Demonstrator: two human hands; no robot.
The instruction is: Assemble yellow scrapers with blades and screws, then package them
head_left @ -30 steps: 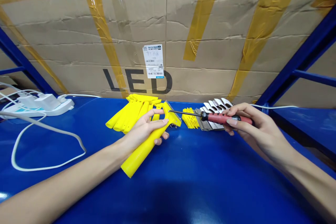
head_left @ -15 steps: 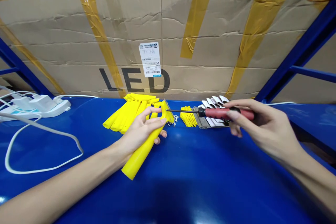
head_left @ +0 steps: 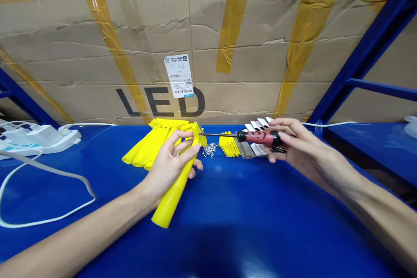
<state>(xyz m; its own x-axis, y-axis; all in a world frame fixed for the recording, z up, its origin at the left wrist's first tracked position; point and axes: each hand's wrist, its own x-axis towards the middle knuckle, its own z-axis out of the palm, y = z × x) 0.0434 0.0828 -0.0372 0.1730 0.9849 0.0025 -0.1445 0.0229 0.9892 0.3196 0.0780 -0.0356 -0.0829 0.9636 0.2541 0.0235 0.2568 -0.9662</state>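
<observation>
My left hand (head_left: 172, 156) is closed around a yellow plastic scraper (head_left: 171, 195), which is tilted with its head up and its thick handle end toward me. In my right hand (head_left: 299, 143) is a screwdriver (head_left: 259, 137) with a red and black handle. Its shaft lies nearly level, and the tip meets the scraper's head. Behind my left hand lies a pile of yellow handles (head_left: 156, 139). Small screws (head_left: 210, 150) are heaped just right of the scraper. Beyond them sit small yellow plates (head_left: 229, 144), grey flat pieces (head_left: 246, 150) and white-and-black pieces (head_left: 257, 125), partly hidden by the screwdriver.
The blue tabletop (head_left: 228, 217) backs onto a large taped cardboard box (head_left: 156, 52). At left, a white power strip (head_left: 61, 140) with plugs trails a looping cable (head_left: 65, 215). Blue metal frame bars (head_left: 361, 47) rise on both sides.
My right fingers have shifted on the screwdriver handle, which has turned to show its black grip marks. The tip stays at the scraper's head. The whole view has shifted slightly.
</observation>
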